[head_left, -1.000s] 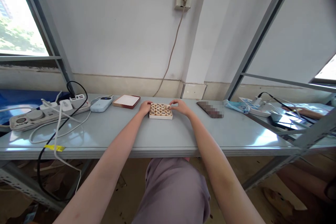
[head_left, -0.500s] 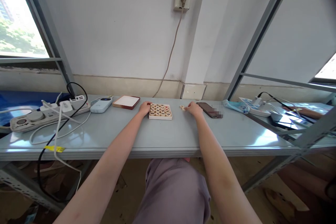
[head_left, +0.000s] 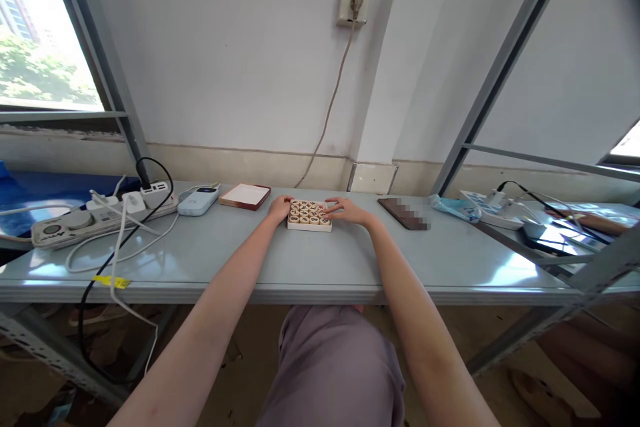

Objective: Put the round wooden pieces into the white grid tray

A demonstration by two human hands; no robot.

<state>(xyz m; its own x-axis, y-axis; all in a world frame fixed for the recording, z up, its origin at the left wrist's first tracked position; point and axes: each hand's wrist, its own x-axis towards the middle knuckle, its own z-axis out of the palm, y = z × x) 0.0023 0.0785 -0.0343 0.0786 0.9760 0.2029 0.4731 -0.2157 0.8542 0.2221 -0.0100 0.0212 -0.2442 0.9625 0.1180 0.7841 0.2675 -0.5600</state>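
Observation:
A shallow white box sits on the grey table, filled with rows of round Chinese chess pieces bearing dark and some red characters. My left hand holds the box at its left side, fingers curled against the back left corner. Over the right edge of the box is my right hand, its fingers apart and their tips touching the pieces there. Those fingers partly cover the pieces on the right, and I make out no piece held between them.
A box lid lies at the left, near a white power bank and a power strip with trailing cables. On the right are a phone, a blue plastic packet and another person's arm.
My right hand has moved left from the tabletop to the box. The loose pieces beside it are gone from the table. My left hand stays at the box; the view has shifted slightly.

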